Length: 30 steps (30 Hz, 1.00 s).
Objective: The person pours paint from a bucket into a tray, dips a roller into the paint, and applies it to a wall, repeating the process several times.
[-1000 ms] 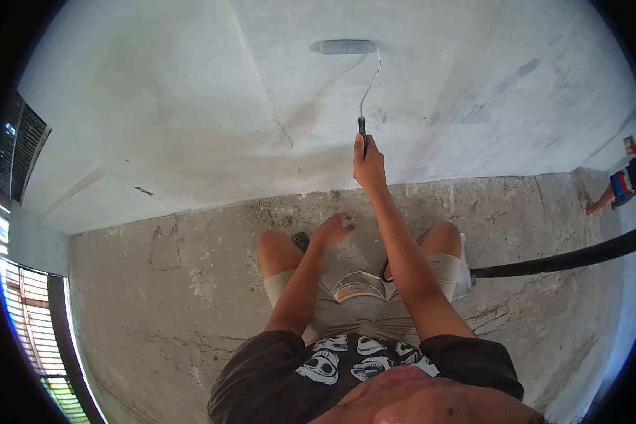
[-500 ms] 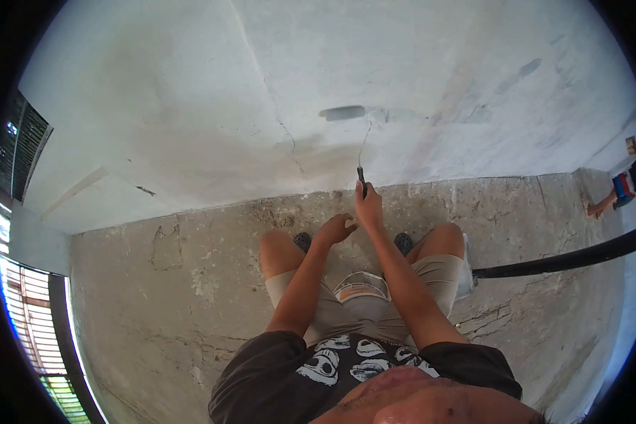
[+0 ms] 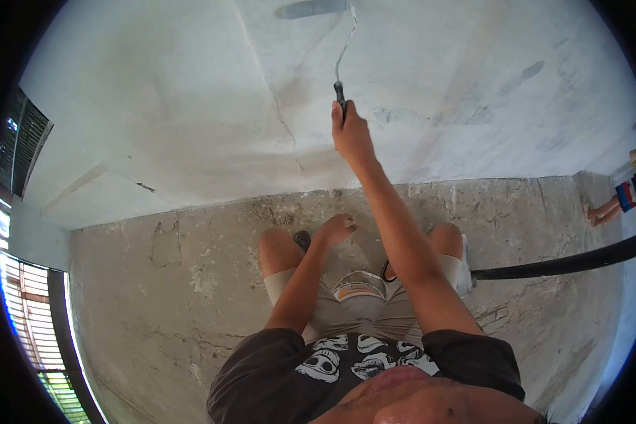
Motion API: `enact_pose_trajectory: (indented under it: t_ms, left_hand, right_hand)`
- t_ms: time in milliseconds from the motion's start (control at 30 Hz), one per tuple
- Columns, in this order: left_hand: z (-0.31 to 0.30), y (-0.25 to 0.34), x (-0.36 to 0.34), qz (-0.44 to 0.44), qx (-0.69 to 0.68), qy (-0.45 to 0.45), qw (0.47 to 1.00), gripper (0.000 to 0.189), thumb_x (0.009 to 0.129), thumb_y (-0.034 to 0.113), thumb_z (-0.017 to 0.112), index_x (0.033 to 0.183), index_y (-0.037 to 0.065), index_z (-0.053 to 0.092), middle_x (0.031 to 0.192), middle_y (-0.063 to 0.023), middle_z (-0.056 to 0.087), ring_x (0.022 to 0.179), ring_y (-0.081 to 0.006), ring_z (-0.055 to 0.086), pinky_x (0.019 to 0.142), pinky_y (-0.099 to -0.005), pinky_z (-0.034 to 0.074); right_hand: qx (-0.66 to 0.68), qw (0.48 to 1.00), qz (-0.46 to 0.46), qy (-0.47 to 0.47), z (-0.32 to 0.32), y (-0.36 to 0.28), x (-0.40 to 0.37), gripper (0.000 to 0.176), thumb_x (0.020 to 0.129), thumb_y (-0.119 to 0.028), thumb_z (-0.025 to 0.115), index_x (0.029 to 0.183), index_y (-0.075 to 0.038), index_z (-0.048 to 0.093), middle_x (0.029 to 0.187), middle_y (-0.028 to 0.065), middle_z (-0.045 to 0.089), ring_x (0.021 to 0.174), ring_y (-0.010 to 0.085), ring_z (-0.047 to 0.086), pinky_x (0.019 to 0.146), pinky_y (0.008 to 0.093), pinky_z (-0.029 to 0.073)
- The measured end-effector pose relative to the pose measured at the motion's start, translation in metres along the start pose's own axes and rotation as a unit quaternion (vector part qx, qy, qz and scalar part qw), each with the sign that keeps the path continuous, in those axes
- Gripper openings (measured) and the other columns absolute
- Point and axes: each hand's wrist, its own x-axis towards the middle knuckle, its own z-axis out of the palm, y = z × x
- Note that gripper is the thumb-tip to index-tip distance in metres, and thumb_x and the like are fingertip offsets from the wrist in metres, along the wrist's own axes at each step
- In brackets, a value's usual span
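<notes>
My right hand [image 3: 352, 134] is wrapped round the dark handle of a paint roller [image 3: 339, 92]. Its thin wire frame runs up the pale wall [image 3: 191, 106] to a grey roller sleeve [image 3: 311, 8], which lies against the wall at the top of the view. Below, my left hand [image 3: 338, 228] hangs over the floor near my knee, fingers loosely curled and apart, holding nothing that I can see. Between my thighs stands a tub [image 3: 360, 286] with a printed label; its contents are hard to make out.
The concrete floor [image 3: 155, 297] is rough and cracked. A thick black bar [image 3: 565, 265] slants in from the right. At the far right are another person's legs [image 3: 604, 210]. A slatted window [image 3: 32, 318] lies at left; a thin crack [image 3: 275, 106] runs down the wall.
My right hand and the paint roller have moved up the wall and slightly left, the arm stretching out. My left hand has stayed nearly in place. The other person's legs have shifted a little.
</notes>
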Motion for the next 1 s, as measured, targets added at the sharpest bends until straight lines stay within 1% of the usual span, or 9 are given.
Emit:
enact_pose_trajectory:
  t_ms: [67, 133, 267, 367, 433, 533, 767, 900, 1000]
  left_hand:
    - [0.007, -0.012, 0.009, 0.028, 0.026, 0.023, 0.999, 0.058, 0.09, 0.044, 0.064, 0.127, 0.0, 0.058, 0.116, -0.0261, 0.064, 0.106, -0.038, 0.064, 0.093, -0.0441, 0.049]
    - [0.008, -0.014, 0.014, 0.002, 0.01, -0.019, 1.0, 0.059, 0.09, 0.045, 0.063, 0.128, 0.001, 0.057, 0.124, -0.0269, 0.061, 0.119, -0.0392, 0.056, 0.101, -0.0449, 0.044]
    - [-0.004, 0.008, -0.006, 0.035, 0.02, 0.001, 0.999, 0.059, 0.09, 0.045, 0.063, 0.129, 0.001, 0.058, 0.123, -0.027, 0.061, 0.116, -0.0396, 0.059, 0.099, -0.0455, 0.045]
    - [-0.005, 0.009, -0.006, -0.033, 0.034, -0.034, 0.998, 0.059, 0.09, 0.045, 0.062, 0.128, 0.001, 0.058, 0.123, -0.0275, 0.061, 0.115, -0.0404, 0.059, 0.098, -0.046, 0.046]
    - [0.005, -0.01, 0.005, 0.04, 0.029, -0.016, 0.999, 0.06, 0.09, 0.047, 0.062, 0.128, 0.001, 0.057, 0.121, -0.027, 0.062, 0.113, -0.0404, 0.06, 0.097, -0.0463, 0.047]
    - [0.001, 0.001, 0.0, 0.0, 0.034, -0.022, 0.999, 0.061, 0.089, 0.048, 0.062, 0.128, 0.001, 0.058, 0.121, -0.0267, 0.063, 0.113, -0.0405, 0.06, 0.096, -0.0461, 0.047]
    - [0.003, -0.001, 0.005, -0.013, 0.013, -0.035, 0.999, 0.062, 0.089, 0.048, 0.063, 0.127, 0.0, 0.058, 0.122, -0.0274, 0.062, 0.114, -0.0407, 0.06, 0.096, -0.0453, 0.047]
    - [0.012, -0.016, 0.011, 0.017, 0.044, -0.014, 0.999, 0.062, 0.089, 0.047, 0.063, 0.128, 0.0, 0.057, 0.12, -0.0273, 0.063, 0.112, -0.0406, 0.061, 0.096, -0.0457, 0.047]
    - [0.018, -0.035, 0.019, 0.043, 0.045, 0.007, 0.998, 0.061, 0.088, 0.045, 0.063, 0.128, 0.0, 0.057, 0.118, -0.0277, 0.064, 0.11, -0.0409, 0.062, 0.095, -0.0463, 0.048]
  right_hand:
    - [0.001, 1.0, 0.017, -0.012, 0.016, 0.011, -0.013, 0.038, 0.103, -0.04, 0.04, 0.103, -0.003, 0.048, 0.075, 0.026, 0.065, 0.077, 0.0495, 0.063, 0.066, 0.0577, 0.05]
    - [-0.013, 0.999, 0.039, -0.01, 0.042, 0.045, -0.033, 0.038, 0.103, -0.04, 0.041, 0.103, -0.003, 0.048, 0.076, 0.0256, 0.065, 0.077, 0.0495, 0.064, 0.067, 0.0578, 0.051]
    - [-0.037, 0.992, 0.1, -0.061, 0.073, 0.118, -0.085, 0.04, 0.102, -0.042, 0.041, 0.107, -0.003, 0.049, 0.078, 0.025, 0.066, 0.078, 0.0487, 0.064, 0.069, 0.0574, 0.052]
    - [-0.091, 0.988, 0.119, -0.035, 0.075, 0.149, -0.105, 0.037, 0.102, -0.042, 0.043, 0.104, -0.005, 0.05, 0.069, 0.022, 0.064, 0.068, 0.0467, 0.064, 0.057, 0.0553, 0.05]
    - [-0.12, 0.988, 0.095, -0.024, 0.063, 0.144, -0.105, 0.037, 0.102, -0.042, 0.044, 0.102, -0.006, 0.052, 0.069, 0.0207, 0.065, 0.068, 0.0454, 0.064, 0.057, 0.054, 0.05]
    - [-0.135, 0.988, 0.067, -0.03, 0.04, 0.107, -0.078, 0.039, 0.1, -0.043, 0.045, 0.109, -0.007, 0.055, 0.072, 0.0218, 0.066, 0.072, 0.0452, 0.066, 0.063, 0.0552, 0.052]
    - [-0.145, 0.987, -0.065, -0.032, 0.005, -0.011, -0.003, 0.038, 0.1, -0.044, 0.046, 0.104, -0.008, 0.056, 0.069, 0.0192, 0.066, 0.067, 0.0421, 0.067, 0.06, 0.0524, 0.053]
    - [-0.119, 0.992, -0.036, -0.022, 0.035, 0.01, -0.01, 0.04, 0.099, -0.045, 0.046, 0.106, -0.006, 0.056, 0.072, 0.0218, 0.067, 0.07, 0.0443, 0.066, 0.062, 0.054, 0.053]
    - [-0.117, 0.993, -0.003, 0.004, 0.068, 0.075, -0.048, 0.037, 0.101, -0.043, 0.045, 0.102, -0.007, 0.052, 0.066, 0.0208, 0.063, 0.067, 0.0457, 0.064, 0.058, 0.0554, 0.05]
